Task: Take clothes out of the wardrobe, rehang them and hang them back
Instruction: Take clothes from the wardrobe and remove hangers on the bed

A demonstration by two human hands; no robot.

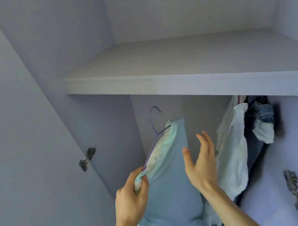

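Note:
A pale blue-green garment [171,184] hangs on a thin purple wire hanger [154,127] inside the open wardrobe, tilted so its hook points up under the shelf. My left hand [132,194] grips the garment's near shoulder together with the hanger's end. My right hand [201,161] hovers just right of the garment with its fingers spread and holds nothing. I cannot tell whether the hook rests on a rail; the rail is hidden by the shelf.
A white shelf [178,82] spans the wardrobe above the hanging space. To the right hang a white garment [233,150] and dark denim clothes [259,118]. Door hinges sit on the left side [87,158] and the right side [295,189].

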